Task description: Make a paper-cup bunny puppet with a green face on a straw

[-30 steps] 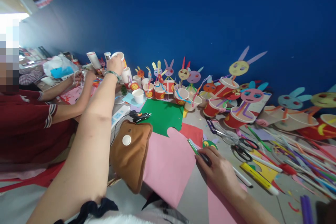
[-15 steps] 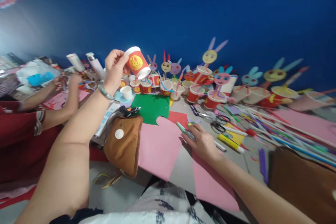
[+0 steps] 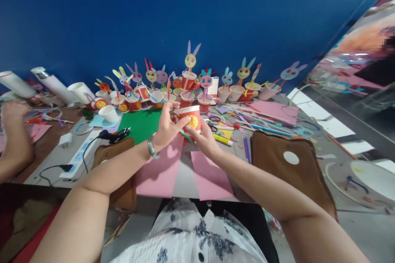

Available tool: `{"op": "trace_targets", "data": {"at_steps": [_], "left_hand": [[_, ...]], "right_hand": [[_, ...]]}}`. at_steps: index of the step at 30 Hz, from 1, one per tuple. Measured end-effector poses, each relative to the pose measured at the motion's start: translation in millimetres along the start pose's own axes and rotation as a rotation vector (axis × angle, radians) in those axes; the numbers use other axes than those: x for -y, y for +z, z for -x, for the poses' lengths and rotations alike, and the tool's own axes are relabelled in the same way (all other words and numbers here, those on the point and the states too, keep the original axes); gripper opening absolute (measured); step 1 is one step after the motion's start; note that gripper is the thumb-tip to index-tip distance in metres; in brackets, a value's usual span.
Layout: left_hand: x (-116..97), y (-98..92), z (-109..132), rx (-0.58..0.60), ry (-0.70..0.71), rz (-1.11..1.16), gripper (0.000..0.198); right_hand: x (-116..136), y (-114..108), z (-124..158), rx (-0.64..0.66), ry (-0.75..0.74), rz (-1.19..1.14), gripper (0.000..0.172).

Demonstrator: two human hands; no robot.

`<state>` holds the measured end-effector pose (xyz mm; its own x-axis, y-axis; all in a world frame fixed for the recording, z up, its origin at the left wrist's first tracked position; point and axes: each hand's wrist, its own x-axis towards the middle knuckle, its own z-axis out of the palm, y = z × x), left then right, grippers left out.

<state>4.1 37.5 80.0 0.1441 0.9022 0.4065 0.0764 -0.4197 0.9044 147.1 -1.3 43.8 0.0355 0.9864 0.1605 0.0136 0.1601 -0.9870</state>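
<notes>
A red paper cup [image 3: 194, 111] with a white rim and a yellow round emblem is held upright in front of me, above the table. My left hand [image 3: 168, 128] wraps around its left side, a bangle on the wrist. My right hand [image 3: 204, 139] grips the lower right side, thumb across the emblem. Just under the hands shows a green-and-white pen [image 3: 184, 134]; I cannot tell whether the right hand touches it. Pink paper sheets [image 3: 211, 176] and a green sheet [image 3: 138, 120] lie below and to the left.
Paper cups with rabbit-faced cutouts [image 3: 190, 61] line the blue wall. Scissors [image 3: 213, 120], a yellow marker [image 3: 222, 139] and pipe cleaners [image 3: 268, 127] lie right. Brown pouches [image 3: 286, 172] flank me. A power strip [image 3: 80, 154] and a co-worker's arm [image 3: 15, 139] are left.
My left hand has brought the paper cup down from the upper left to the centre. My right hand has risen from the table and taken hold of it. The view has turned right.
</notes>
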Motion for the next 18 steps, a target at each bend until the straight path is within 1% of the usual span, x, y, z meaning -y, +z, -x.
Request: {"op": "trace_targets", "data": {"at_steps": [1,2,3,5,6,7,8,9,11,12,15,17,18], "left_hand": [[7,3.3,0,-0.029,-0.06,0.08,0.059],[14,6.4,-1,-0.012,-0.132,0.146,0.063],[20,9.3,-1,0.044,-0.199,0.206,0.062],[31,13.0,-1,0.206,-0.329,0.314,0.053],[36,13.4,-1,0.245,-0.375,0.362,0.051],[40,12.6,-3,0.245,-0.408,0.399,0.049],[43,10.8,-5,0.221,-0.431,0.422,0.046],[46,8.1,-8,0.201,-0.456,0.433,0.043],[50,1.4,-16,0.181,-0.482,0.451,0.039],[50,-1.7,-20,0.154,-0.483,0.472,0.037],[48,-7.3,-29,0.059,-0.519,0.595,0.038],[44,-7.2,-30,-0.027,-0.533,0.692,0.04],[42,-6.4,-30,-0.068,-0.541,0.732,0.04]], "right_hand": [[-1,2,-2,-0.013,-0.004,0.014,0.052],[-2,3,-3,-0.019,-0.018,0.038,0.051],[-3,4,-5,-0.011,-0.041,0.076,0.052],[-3,3,-9,0.04,-0.09,0.187,0.056],[-2,1,-11,0.087,-0.104,0.26,0.06],[0,-4,-13,0.142,-0.104,0.342,0.061],[4,-11,-16,0.229,-0.096,0.43,0.063],[8,-20,-19,0.288,-0.077,0.535,0.059],[18,-42,-26,0.338,-0.075,0.698,0.043],[23,-55,-29,0.315,-0.091,0.757,0.039],[31,-95,-38,0.16,-0.131,0.985,0.033],[30,-117,-42,0.101,-0.101,1.143,0.03],[28,-125,-43,0.076,-0.081,1.183,0.03]]}}
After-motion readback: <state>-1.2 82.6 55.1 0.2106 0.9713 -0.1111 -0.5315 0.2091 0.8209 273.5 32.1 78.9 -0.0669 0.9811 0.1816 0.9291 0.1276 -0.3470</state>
